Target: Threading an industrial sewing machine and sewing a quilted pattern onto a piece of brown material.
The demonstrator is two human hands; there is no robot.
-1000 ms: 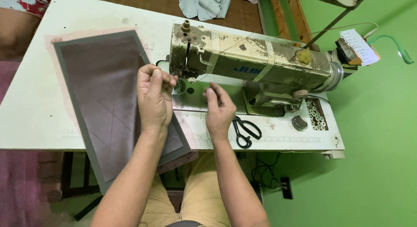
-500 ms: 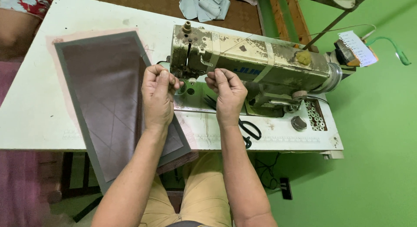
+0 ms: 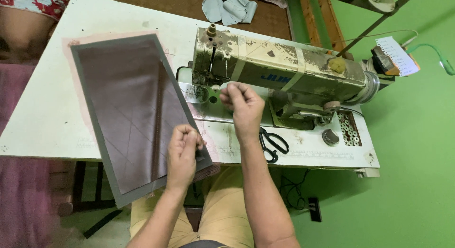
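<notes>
White worktop [image 3: 42,115], pretty scuffed, sitting on a bright green floor [image 3: 407,181], with a strip of brown floor behind it. The old cream sewing machine [image 3: 284,70] sits toward the back right of the worktop, paint worn and patchy.

Left of the machine lies a long dark maroon panel [image 3: 128,110] with a grey border and faint diagonal chalk lines, its near end hanging off the front edge of the worktop. Left hand [image 3: 184,151] is closed up at the panel's near right edge, fingertips pressed together as if pinching something fine. Can't tell if it's thread or the fabric edge. Right hand [image 3: 244,105] is held up just in front of the machine, near the needle end, fingers curled and pinched together too; whatever's in them is too thin to see.

Black scissors [image 3: 272,143] lie just in front of the machine, right beside the right forearm. A tray of bobbins [image 3: 350,129] sits at the machine's right end. Grey fabric pieces [image 3: 230,8] lie behind the machine.
</notes>
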